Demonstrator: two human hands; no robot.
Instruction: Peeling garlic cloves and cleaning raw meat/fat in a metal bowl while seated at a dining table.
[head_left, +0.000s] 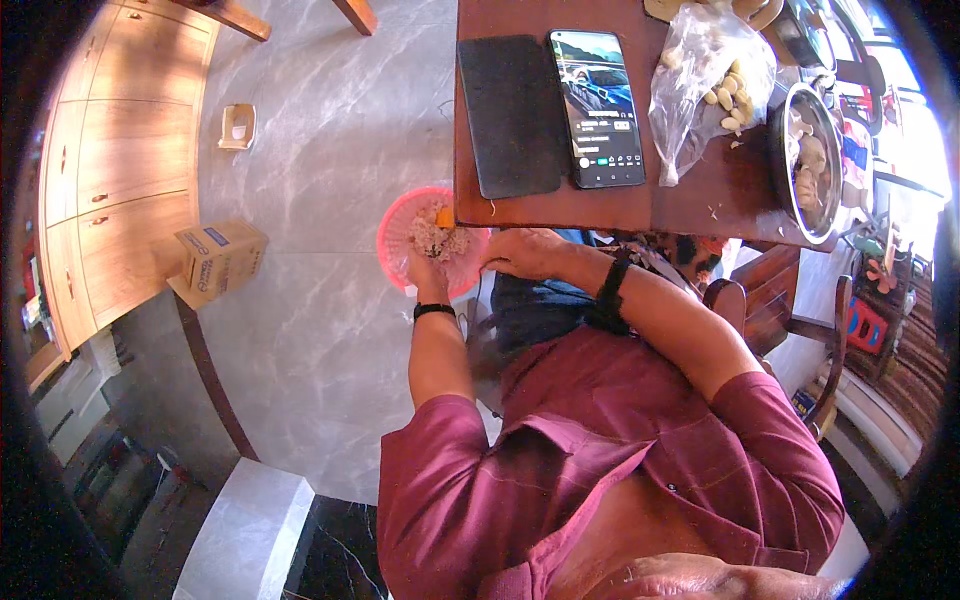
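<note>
A pink plastic basket (390, 259) stands low beside the near left corner of the dark wooden table (600, 210). Pale scraps, like shells or peelings, lie in it with an orange piece (445, 217). My left hand (426, 271) reaches into the basket at these scraps; its fingertips are hidden. Near the basket's right rim and just below the table edge is my right hand (525, 253), fingers curved; whether it touches the rim is unclear. On the table, a clear plastic bag (675, 105) holds pale beans or nuts (731, 94). A metal bowl (784, 157) of light-coloured pieces stands at the right.
A lit phone (600, 112) lies beside a dark flat case (514, 116) on the table. On the floor at left are a cardboard box (221, 259) and a small open container (238, 126). Wooden cabinets (127, 150) line the left; a wooden chair (832, 322) stands at right.
</note>
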